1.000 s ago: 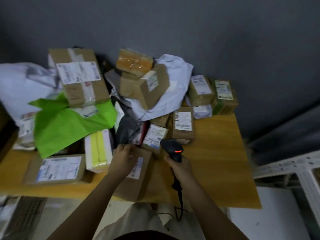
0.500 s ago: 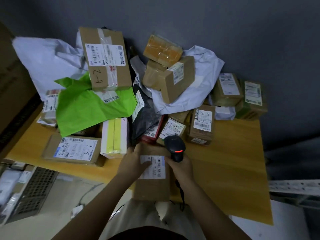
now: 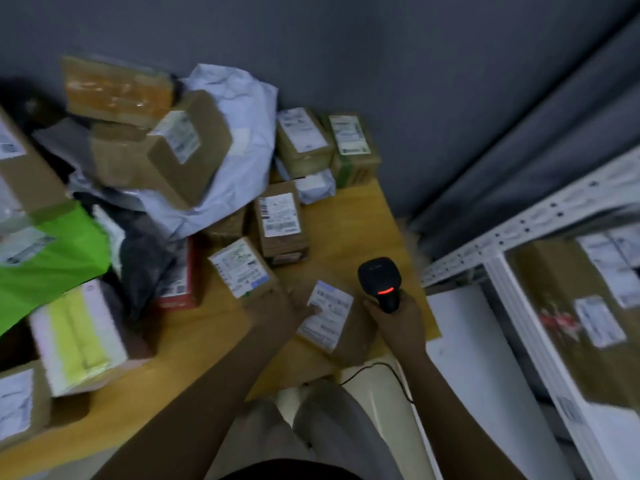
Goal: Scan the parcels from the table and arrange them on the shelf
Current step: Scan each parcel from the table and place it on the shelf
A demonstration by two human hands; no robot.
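My left hand [image 3: 284,308] grips a small brown cardboard parcel [image 3: 349,337] with a white label [image 3: 327,318], holding it near the front right corner of the wooden table [image 3: 194,344]; my thumb lies on the label. My right hand [image 3: 398,320] grips a black barcode scanner [image 3: 379,277] with a red light, just right of the parcel, its cable trailing down. A white metal shelf [image 3: 519,306] stands at the right with a large labelled box [image 3: 581,317] on it.
A heap of parcels covers the table: brown boxes [image 3: 280,220], a white mailer bag [image 3: 235,140], a green bag [image 3: 52,251], a yellow-and-white box [image 3: 78,336], a red box [image 3: 178,278]. A grey wall rises behind. White floor lies between table and shelf.
The view has swung to the right, bringing the shelf into sight. The parcel in my left hand has moved toward the table's right corner, and the scanner has shifted to its right side.
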